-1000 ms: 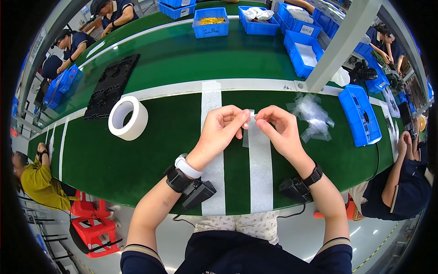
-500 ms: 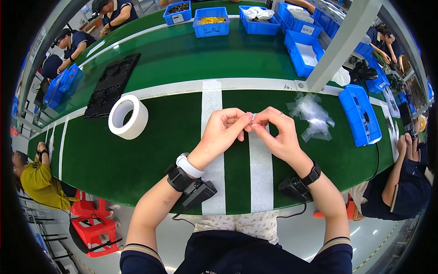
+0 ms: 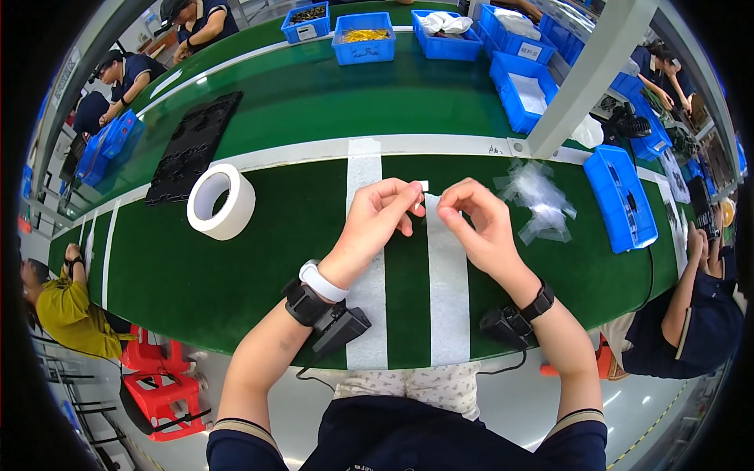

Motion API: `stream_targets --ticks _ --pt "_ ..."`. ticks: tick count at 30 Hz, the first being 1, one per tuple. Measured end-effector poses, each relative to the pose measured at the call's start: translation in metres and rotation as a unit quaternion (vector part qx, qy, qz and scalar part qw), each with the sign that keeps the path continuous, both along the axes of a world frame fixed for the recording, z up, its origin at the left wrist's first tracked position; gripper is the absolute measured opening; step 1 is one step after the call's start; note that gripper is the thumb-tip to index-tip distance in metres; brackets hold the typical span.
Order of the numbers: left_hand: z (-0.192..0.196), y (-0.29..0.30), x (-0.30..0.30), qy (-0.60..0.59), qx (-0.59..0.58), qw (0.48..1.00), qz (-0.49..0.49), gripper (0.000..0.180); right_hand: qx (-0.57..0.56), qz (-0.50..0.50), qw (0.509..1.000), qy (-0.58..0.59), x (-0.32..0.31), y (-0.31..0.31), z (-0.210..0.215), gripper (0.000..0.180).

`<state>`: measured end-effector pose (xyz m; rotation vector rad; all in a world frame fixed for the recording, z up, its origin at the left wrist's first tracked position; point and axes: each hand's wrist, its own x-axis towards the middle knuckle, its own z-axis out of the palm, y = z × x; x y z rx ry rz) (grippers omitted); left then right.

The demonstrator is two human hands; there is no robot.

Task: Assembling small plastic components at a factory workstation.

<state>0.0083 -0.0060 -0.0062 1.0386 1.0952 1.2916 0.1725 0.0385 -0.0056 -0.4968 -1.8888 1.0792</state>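
Observation:
My left hand [image 3: 378, 213] pinches a small white piece [image 3: 425, 186] between thumb and forefinger, its end sticking out past the fingertips. Just to the right, my right hand [image 3: 481, 218] is held with thumb and forefinger close together. Whatever may be between those fingertips is too small to make out. A narrow gap parts the two hands, which are raised over the green work surface [image 3: 306, 290] and its white strips. Beyond my right hand lies a loose heap of clear plastic film pieces [image 3: 543, 202]. A wide roll of white tape [image 3: 239, 206] stands to the left.
A black moulded tray [image 3: 192, 145] lies at the far left. At the right sits a blue bin [image 3: 620, 200], by a grey post [image 3: 585, 86]. More blue bins, one with yellow parts [image 3: 365, 41], line the back. Cables run from wrist devices [image 3: 342, 330]; other people work around.
My hands have come apart from touching fingertips, the left shifting slightly left and the right slightly right. The white piece now shows more plainly in my left fingers.

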Motion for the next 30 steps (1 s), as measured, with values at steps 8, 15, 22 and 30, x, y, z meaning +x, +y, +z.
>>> stream_targets --ticks 8,15,22,30 --pt "0.002 -0.001 -0.001 0.014 0.014 1.000 -0.005 0.030 -0.137 0.024 0.989 0.040 -0.001 0.004 -0.002 0.008" --pt "0.005 -0.003 -0.001 0.023 0.027 0.999 -0.041 0.031 -0.182 0.018 0.983 0.031 0.001 0.007 0.000 0.008" --pt "0.000 -0.001 0.000 0.002 0.052 0.997 -0.055 0.015 -0.176 0.011 0.983 0.041 -0.001 0.008 -0.002 0.007" --pt "-0.003 0.000 0.003 0.047 0.037 0.995 -0.075 0.015 -0.171 0.014 0.983 0.064 0.000 0.009 -0.002 0.013"
